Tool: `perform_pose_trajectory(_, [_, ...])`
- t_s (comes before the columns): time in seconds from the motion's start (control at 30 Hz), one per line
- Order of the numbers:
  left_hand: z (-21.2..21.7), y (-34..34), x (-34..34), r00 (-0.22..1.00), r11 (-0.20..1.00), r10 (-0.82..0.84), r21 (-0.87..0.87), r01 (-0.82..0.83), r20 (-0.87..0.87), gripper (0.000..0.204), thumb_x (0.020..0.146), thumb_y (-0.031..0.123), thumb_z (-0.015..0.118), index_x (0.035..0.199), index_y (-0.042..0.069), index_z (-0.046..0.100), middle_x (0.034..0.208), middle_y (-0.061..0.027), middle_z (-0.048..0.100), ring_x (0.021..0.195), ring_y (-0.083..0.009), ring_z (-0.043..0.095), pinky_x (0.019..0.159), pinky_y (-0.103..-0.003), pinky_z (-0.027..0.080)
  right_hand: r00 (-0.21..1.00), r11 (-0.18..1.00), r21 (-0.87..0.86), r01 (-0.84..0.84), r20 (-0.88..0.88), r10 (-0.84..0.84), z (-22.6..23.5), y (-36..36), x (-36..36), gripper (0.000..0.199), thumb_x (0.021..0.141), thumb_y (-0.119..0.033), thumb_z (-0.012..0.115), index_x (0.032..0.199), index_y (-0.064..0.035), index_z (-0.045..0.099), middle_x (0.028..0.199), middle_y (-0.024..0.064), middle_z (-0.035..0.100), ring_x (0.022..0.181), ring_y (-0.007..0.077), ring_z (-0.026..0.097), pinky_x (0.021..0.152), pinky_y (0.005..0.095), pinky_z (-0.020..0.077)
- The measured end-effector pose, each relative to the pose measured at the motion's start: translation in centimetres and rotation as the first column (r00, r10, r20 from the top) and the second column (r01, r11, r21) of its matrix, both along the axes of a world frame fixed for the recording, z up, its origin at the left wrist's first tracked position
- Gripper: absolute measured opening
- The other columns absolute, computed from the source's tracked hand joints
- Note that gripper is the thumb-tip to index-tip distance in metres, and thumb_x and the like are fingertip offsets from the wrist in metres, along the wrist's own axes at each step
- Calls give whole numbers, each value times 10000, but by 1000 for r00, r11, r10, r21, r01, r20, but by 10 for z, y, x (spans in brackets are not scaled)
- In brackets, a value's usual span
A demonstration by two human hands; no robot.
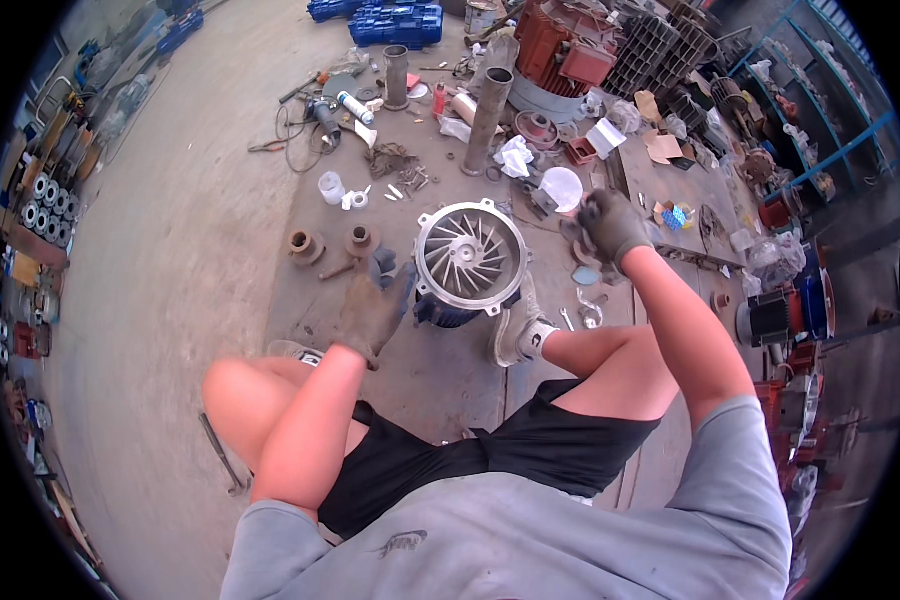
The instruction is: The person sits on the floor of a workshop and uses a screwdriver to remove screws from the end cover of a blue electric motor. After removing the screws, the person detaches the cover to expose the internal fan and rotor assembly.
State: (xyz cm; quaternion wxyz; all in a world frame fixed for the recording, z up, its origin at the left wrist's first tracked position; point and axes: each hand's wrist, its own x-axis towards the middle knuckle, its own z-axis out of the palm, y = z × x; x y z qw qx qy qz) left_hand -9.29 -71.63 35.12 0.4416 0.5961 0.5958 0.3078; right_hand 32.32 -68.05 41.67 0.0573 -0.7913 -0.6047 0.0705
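Note:
Between my feet stands a round metal housing (pixel 431 233) on a dark blue body (pixel 450 311). Its pale rim has lugs, and a bladed impeller (pixel 463 254) shows inside. Beside its left edge is my left hand (pixel 372 308) in a grey-brown work glove, fingers apart and holding nothing I can see. My right hand (pixel 613 230), gloved too, reaches out to the right of the housing, away from it. Its fingers are curled; whatever they hold, if anything, is hidden. Two flanged rusty sleeves (pixel 305 247) stand left of the housing.
Two upright metal pipes (pixel 487 122) stand beyond the housing. A large red motor (pixel 565 50) is at the back, blue motors (pixel 398 24) at the far left. An angle grinder (pixel 324 117), a white round lid (pixel 561 189) and a wrench (pixel 566 318) lie around. Blue shelving (pixel 832 150) lines the right.

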Motion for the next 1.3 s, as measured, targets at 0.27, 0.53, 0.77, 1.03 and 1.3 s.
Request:
perform_pose_trajectory(0.27, [-45,13,11,968,1000,1,-30,-9,-249,693,1024,442,694,1441,-90,537,1401,-294,633,1234,-351,681,1004,-429,560,958,993,86,-79,-270,99,-65,4,-100,351,976,-322,704,1292,-171,729,1276,202,686,1161,436,683,1010,514,553])
perform_pose_trajectory(0.53, [-26,21,32,993,999,-10,-52,4,-115,715,1025,472,664,1466,-71,518,1413,-330,588,1287,-444,617,1118,-465,484,799,942,85,-325,-508,322,-35,-94,-119,310,969,-353,764,1205,-153,769,1095,193,722,975,388,735,866,492,586])
perform_pose_trajectory(0.77, [-67,31,42,989,987,-36,-160,13,-143,722,1109,557,439,1467,-67,501,1443,-361,579,1372,-491,555,1154,-499,433,945,955,136,-263,-164,283,-68,5,-162,387,913,-231,750,1298,-202,722,1327,234,620,1121,453,686,990,536,557])
perform_pose_trajectory(1.03, [-100,42,60,997,970,12,-243,5,70,676,1128,526,417,1526,-20,450,1464,-337,583,1393,-485,551,1165,-491,428,929,906,-260,-335,-253,271,-20,-52,-152,327,937,-282,734,1242,-168,761,1317,215,641,1107,429,700,985,511,562])
perform_pose_trajectory(1.3, [-73,38,65,998,979,20,-203,-31,-54,592,1151,504,366,1532,54,420,1376,-291,666,1296,-458,641,1103,-476,476,953,957,-99,-274,-165,256,-25,18,-163,382,953,-325,734,1311,-194,713,1330,201,628,1169,444,680,969,536,559])
